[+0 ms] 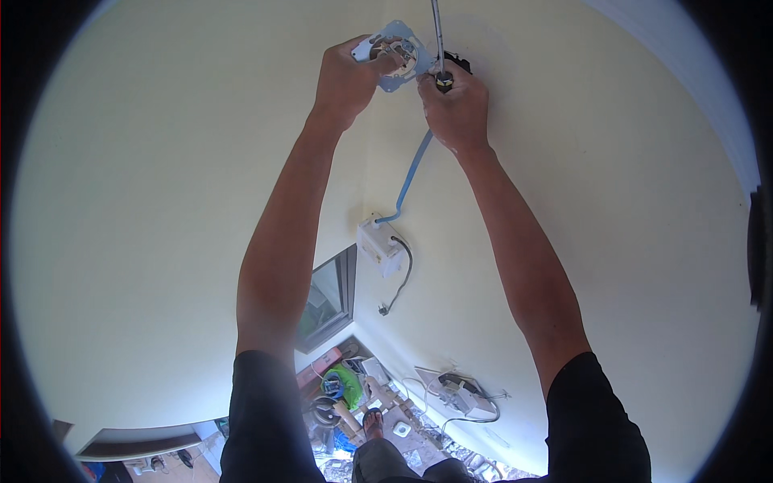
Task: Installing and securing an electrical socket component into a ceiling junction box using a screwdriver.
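High up against the cream wall, my left hand (345,84) grips a socket insert (396,56) by its edge. The insert has a pale metal mounting frame, and its round inner part shows beside my thumb. Just to the right, my right hand (459,109) is closed around a screwdriver (439,36), its long metal shaft pointing up out of the fist. The screwdriver's handle is mostly hidden in my palm. Behind my right fingers a dark thing (460,61) shows at the wall; I cannot tell what it is.
A blue conduit (415,165) runs from behind my right hand to a white box (380,248) with a black plug lead (409,270). Below are a dark-framed window (352,282), a wall panel with cables (459,390), and a cluttered floor with a green bag (348,386).
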{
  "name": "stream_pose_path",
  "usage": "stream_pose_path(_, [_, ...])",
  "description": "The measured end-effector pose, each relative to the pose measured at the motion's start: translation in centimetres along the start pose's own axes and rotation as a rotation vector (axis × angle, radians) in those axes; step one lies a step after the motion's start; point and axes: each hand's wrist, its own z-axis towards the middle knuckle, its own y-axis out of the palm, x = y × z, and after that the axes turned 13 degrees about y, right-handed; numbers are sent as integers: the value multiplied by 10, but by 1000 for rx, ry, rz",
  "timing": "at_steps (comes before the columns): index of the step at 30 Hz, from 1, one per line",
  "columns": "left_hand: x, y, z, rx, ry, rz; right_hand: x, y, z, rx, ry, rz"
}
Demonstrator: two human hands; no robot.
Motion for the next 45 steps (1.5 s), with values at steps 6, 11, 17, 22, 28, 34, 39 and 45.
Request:
stream_pose_path(6, [1,-10,4,-72,25,94,-5,0,-2,-29,42,-23])
stream_pose_path(11, [-1,-12,5,-101,-77,-21,-7,1,-2,-9,45,-78])
stream_pose_path(17, [-10,-5,-10,168,-242,-514,-13,-2,-14,144,-19,-168])
stream_pose_path(22, [-4,-25,-53,207,-392,-908,-50,-35,-64,91,170,-312])
stream_pose_path(28, [-2,-31,-119,160,-421,-1478,-95,-125,-167,-346,569,-130])
stream_pose_path(34, [36,1,-187,625,-319,-604,-130,-180,-230,-496,903,64])
stream_pose_path(39, [59,32,-220,665,-248,-281,-142,-190,-250,-487,627,-138])
stream_pose_path(45, [72,54,-240,656,-230,-43,-151,-192,-247,-539,585,-359])
